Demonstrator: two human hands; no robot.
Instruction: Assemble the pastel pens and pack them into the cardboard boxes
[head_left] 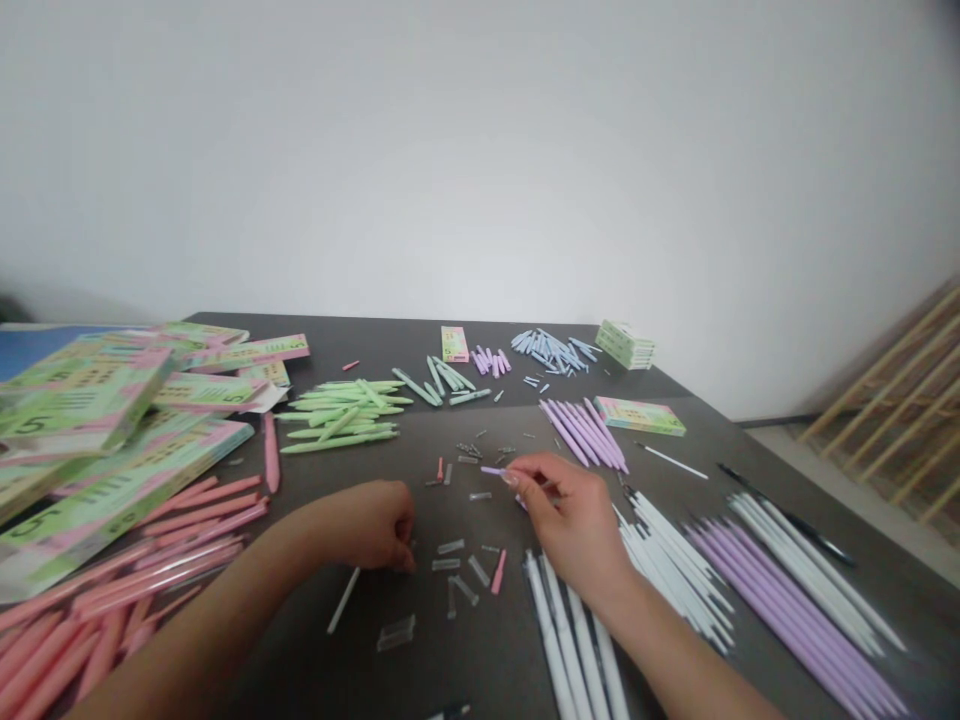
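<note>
My right hand pinches a small purple pen part between thumb and fingertips, its slim end pointing left. My left hand is closed and turned down at the tabletop; whatever its fingers hold, if anything, is hidden. A thin white refill lies just below it. Between and in front of the hands are several clear plastic pieces, a pink pen part and small metal springs. White pen barrels lie below my right wrist.
Green pens, pink barrels and piled pen boxes cover the left side. Purple barrels, white refills and a black pen lie right. Blue parts and stacked boxes sit at the back.
</note>
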